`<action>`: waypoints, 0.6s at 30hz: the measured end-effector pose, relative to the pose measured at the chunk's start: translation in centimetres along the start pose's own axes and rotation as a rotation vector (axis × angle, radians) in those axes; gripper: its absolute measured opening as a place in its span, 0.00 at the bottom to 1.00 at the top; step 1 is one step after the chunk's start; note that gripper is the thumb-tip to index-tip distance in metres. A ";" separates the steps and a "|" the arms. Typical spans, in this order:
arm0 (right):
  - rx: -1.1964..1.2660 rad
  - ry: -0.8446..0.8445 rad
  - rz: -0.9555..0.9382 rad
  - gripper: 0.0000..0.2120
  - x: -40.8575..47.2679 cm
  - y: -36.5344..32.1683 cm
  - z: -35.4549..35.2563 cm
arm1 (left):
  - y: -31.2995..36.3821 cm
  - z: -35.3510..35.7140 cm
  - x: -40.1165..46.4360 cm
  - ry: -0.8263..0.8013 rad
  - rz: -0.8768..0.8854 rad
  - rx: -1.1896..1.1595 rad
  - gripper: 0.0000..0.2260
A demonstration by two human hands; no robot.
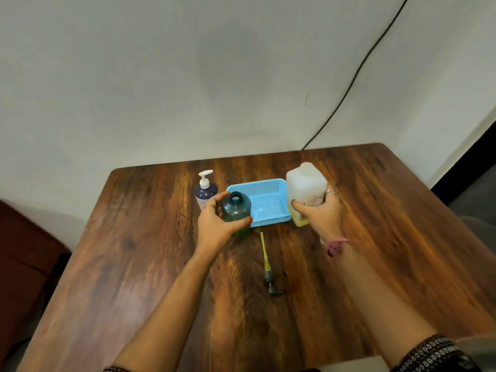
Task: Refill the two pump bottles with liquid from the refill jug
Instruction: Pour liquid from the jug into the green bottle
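My left hand [216, 224] grips a dark green bottle [236, 209] whose neck is open, its pump off. That grey pump with a yellow tube [269, 267] lies flat on the table nearer to me. My right hand [319, 213] holds the white translucent refill jug [304, 187], which stands upright with yellowish liquid low inside. A dark blue pump bottle [205, 193] with a white pump on top stands behind my left hand.
A shallow light blue mesh basket [265, 185] sits between the green bottle and the jug on the wooden table [375, 237]. A black cable [357, 71] runs down the wall behind. Dark furniture [24, 264] stands at the left.
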State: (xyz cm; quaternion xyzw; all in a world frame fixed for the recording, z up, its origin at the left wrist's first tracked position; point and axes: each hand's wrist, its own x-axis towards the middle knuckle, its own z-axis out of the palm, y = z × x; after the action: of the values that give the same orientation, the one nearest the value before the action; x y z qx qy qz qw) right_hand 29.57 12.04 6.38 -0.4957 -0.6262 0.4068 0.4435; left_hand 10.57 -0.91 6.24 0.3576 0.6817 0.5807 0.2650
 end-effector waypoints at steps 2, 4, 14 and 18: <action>0.003 0.003 0.083 0.35 -1.4 2.1 -0.1 | -2.2 0.8 -0.9 -0.005 -0.045 0.008 0.33; -0.007 0.013 0.160 0.35 -2.7 3.9 -0.1 | -4.0 1.4 -1.8 -0.019 -0.101 0.018 0.32; -0.042 0.055 0.247 0.38 -6.4 9.3 -0.4 | -9.1 2.2 -5.1 -0.056 -0.188 0.119 0.31; -0.030 0.067 0.267 0.37 -7.2 9.8 -0.4 | -9.8 2.0 -5.3 -0.066 -0.203 0.123 0.31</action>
State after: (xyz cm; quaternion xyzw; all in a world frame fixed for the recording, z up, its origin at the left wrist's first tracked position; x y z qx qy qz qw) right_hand 33.35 6.78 -3.93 -0.5944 -0.5458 0.4360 0.3985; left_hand 13.57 -4.58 -4.00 0.3210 0.7398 0.4959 0.3222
